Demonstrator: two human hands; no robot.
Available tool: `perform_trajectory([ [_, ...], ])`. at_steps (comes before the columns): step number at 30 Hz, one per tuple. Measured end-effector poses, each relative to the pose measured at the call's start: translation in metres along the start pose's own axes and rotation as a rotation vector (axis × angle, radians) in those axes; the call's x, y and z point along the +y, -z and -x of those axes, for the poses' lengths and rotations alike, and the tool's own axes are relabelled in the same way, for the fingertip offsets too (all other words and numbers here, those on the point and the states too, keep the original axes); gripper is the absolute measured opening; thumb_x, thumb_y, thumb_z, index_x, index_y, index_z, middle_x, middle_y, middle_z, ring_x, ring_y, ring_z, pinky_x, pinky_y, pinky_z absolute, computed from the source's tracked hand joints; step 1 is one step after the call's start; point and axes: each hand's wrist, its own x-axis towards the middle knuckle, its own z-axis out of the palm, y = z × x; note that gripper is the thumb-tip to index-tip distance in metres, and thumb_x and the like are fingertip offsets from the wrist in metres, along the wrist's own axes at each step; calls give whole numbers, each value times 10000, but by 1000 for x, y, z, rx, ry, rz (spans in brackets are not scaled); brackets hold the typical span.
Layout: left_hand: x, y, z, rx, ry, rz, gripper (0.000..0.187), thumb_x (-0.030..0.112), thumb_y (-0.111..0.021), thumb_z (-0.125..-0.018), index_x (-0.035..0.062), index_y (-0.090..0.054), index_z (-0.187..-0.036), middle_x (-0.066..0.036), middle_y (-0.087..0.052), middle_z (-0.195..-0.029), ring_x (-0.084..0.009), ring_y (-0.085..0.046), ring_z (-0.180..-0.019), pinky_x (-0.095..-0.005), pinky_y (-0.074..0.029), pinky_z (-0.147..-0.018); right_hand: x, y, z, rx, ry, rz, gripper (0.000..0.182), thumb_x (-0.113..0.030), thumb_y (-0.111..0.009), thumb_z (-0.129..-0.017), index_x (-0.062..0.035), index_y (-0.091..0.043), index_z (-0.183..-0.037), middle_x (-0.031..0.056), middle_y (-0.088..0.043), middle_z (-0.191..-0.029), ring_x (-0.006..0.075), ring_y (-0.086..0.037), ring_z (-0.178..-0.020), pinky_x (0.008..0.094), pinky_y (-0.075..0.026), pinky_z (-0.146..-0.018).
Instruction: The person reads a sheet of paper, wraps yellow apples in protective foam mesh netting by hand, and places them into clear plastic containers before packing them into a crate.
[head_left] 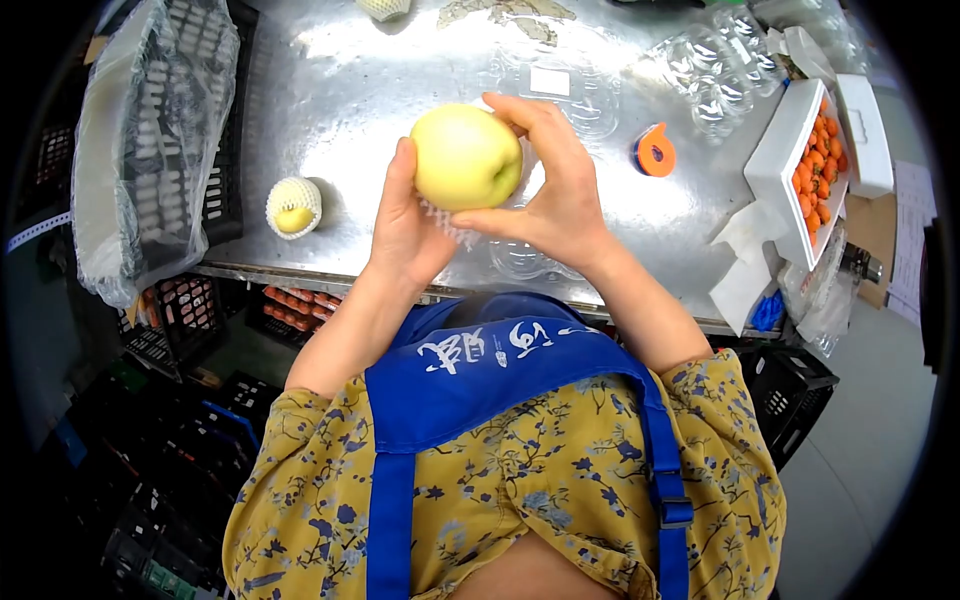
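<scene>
A yellow-green apple (462, 152) is held up over the metal table (345, 150), between my two hands. My left hand (408, 225) cups it from the left and below, thumb along its side. Part of a white foam net (452, 222) shows under the apple, by my left palm. From the right, my right hand (560, 190) curls round the fruit, index finger at the top and thumb at the lower edge; the dimpled end faces that hand. A second apple in a foam net (293, 208) stands on the table to the left.
Clear plastic clamshells (705, 75) lie at the back right, near an orange tape dispenser (655, 152). A white foam box (770, 150) holds small orange fruits (820, 165). At the left stands a plastic-lined black crate (225, 190). Another foam-netted piece (384, 8) is at the far edge.
</scene>
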Motion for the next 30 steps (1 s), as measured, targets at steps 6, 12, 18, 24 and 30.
perform_trajectory([
  [6,3,2,-7,-63,128,373,625,556,-359,-900,49,-437,-1256,-150,-500,-1227,-283,-501,-1145,-432,-431,-968,12,-2,9,51,75,-51,632,-133,-832,-573,-57,-484,-1095,141,-549,-1143,279,-533,-1069,350,-445,-879],
  [12,3,-5,-6,25,129,212,592,517,-308,-931,43,-432,-1262,-145,-493,-1235,-260,-493,-1154,-432,-426,-968,14,-3,9,-23,130,0,595,-94,-806,-612,-83,-453,-1091,150,-520,-1199,278,-515,-1108,352,-431,-918],
  [18,-1,-9,-6,132,-152,-374,486,360,-296,-988,-17,-411,-1273,-124,-505,-1228,-195,-478,-1158,-356,-366,-996,25,-6,16,20,-378,-851,517,-87,-756,-711,-76,-415,-1098,83,-525,-1099,185,-519,-1046,326,-450,-867],
  [24,5,-5,-4,48,-274,-560,466,287,-494,-929,-26,-425,-1266,-117,-533,-1197,-181,-497,-1119,-335,-382,-970,21,-3,15,14,-559,-1014,438,-126,-706,-790,-77,-393,-1092,70,-523,-1082,151,-527,-1019,297,-451,-859],
  [30,8,-6,-5,30,-290,-668,496,269,-621,-842,-4,-462,-1224,-122,-562,-1141,-193,-556,-1041,-330,-457,-888,21,-2,13,-15,-502,-741,451,-163,-742,-754,-62,-436,-1070,62,-585,-975,124,-584,-849,252,-483,-720],
])
